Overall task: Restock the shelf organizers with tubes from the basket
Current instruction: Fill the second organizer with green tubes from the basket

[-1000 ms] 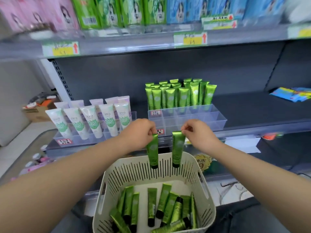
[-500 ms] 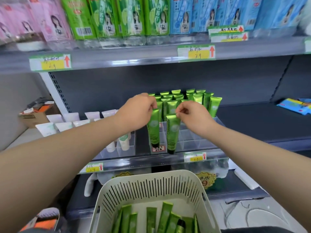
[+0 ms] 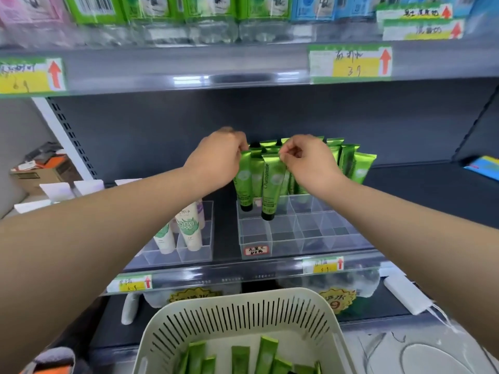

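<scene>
- Left hand [image 3: 218, 157]: fingers pinched on top crimp of left tube [image 3: 244, 182], green, hanging cap down.
- Right hand [image 3: 310, 163]: fingers pinched on top crimp of right tube [image 3: 271, 190], green, "Chamomile" print, cap down, touching the left tube's side.
- Below both hands: clear organizer [image 3: 297, 233]; both caps at its back-left cells, can't tell if seated.
- Behind right hand: stocked tubes [image 3: 351, 163], upright in the back rows.
- Under left forearm: white tubes [image 3: 189, 230] in a second clear box.
- All on dark shelf [image 3: 418, 190].
- Nearest the body, below the hands: basket [image 3: 243, 300], loose tubes [image 3: 267, 354] inside.
</scene>
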The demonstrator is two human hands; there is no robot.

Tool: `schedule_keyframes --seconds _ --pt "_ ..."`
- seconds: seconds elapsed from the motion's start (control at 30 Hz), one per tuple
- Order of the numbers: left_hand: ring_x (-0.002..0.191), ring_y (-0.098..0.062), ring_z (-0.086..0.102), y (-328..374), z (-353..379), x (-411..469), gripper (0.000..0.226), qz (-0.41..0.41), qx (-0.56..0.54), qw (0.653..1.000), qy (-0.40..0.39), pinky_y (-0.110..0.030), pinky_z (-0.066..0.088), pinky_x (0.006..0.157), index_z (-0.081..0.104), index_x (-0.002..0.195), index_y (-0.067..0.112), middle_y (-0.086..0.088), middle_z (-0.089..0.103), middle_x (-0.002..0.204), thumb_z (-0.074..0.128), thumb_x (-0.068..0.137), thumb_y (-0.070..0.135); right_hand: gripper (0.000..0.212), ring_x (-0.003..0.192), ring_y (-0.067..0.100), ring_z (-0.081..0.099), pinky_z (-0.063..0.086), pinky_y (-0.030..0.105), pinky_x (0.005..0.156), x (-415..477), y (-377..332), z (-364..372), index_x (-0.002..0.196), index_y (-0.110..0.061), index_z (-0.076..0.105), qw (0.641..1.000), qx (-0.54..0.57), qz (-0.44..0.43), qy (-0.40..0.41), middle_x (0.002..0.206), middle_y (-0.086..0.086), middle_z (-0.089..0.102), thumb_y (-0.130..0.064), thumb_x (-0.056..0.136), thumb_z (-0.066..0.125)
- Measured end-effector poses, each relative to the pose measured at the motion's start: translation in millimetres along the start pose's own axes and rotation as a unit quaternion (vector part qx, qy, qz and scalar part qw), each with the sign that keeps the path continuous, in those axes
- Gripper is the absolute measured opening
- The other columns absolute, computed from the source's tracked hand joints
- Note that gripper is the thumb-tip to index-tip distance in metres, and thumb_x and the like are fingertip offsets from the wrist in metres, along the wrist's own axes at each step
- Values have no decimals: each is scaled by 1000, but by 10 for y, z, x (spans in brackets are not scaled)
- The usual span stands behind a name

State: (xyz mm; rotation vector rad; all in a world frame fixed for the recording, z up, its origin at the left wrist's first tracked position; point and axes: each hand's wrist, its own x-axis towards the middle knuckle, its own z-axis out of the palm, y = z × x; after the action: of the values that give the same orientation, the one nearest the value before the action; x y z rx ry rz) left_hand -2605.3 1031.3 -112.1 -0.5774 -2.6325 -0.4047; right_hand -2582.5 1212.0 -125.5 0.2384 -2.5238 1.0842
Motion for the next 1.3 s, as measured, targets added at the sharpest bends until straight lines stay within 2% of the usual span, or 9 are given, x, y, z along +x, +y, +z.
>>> schedule_keyframes --seconds 0.2,0.33,0.4,0.53,0.6,0.7,0.9,1.13,1.3 --pt "96 -31 58 -107 188 92 28 -10 -3 1000 -16 -38 49 82 64 106 13 -9 56 110 44 88 2 17 69 13 51 34 10 55 142 85 194 80 -16 60 1000 5 -1 -13 88 5 58 -3 87 51" --pt "94 -34 57 -140 307 145 28 1 17 999 -31 -37 48 76 62 107 13 -11 55 110 46 88 1 16 63 3 47 31 1 51 236 78 273 79 -18 60 1000 -5 -8 -2 86 1 58 -5 86 53" --pt "92 -35 57 -161 350 165 27 5 22 999 -31 -37 46 73 62 106 12 -12 55 109 46 88 2 17 65 5 49 32 5 53 268 70 302 78 -19 59 1000 -5 -13 0 80 -3 56 -5 86 53" --pt "94 -36 57 -200 418 187 27 6 23 999 -41 -41 49 78 62 107 9 -14 56 109 46 87 1 17 73 16 55 41 23 65 287 95 388 79 -17 59 1000 0 -18 -23 80 0 57 -3 86 53" --pt "94 -36 57 -210 448 186 29 5 21 999 -45 -42 50 79 62 107 10 -13 56 109 44 86 -1 15 72 15 53 42 23 67 273 131 441 81 -14 61 999 -7 -19 -31 76 -3 55 -3 87 53" --pt "95 -33 58 -238 496 178 30 1 16 999 -46 -37 48 77 63 105 12 -11 56 110 44 86 0 17 67 13 51 36 20 61 251 198 516 79 -15 60 999 -1 -15 -39 68 -10 51 -1 86 53" --pt "98 -29 57 -280 580 149 28 -12 -6 998 -53 -34 48 79 64 105 12 -10 57 113 46 87 1 16 61 6 47 39 19 60 206 298 637 79 -12 62 999 5 -1 -52 67 -13 49 1 85 53" --pt "99 -28 57 -299 643 92 28 -5 -18 999 -43 -32 45 79 63 107 10 -10 57 112 45 87 1 15 73 12 51 38 16 63 184 327 688 85 -9 64 999 -5 7 -50 79 -4 54 -1 86 52" --pt "99 -30 58 -269 629 70 30 0 -19 998 -54 -40 49 83 59 112 10 -11 56 113 47 86 2 14 81 13 53 41 19 76 173 348 688 96 -12 63 998 -14 22 -52 101 6 56 -6 86 55"
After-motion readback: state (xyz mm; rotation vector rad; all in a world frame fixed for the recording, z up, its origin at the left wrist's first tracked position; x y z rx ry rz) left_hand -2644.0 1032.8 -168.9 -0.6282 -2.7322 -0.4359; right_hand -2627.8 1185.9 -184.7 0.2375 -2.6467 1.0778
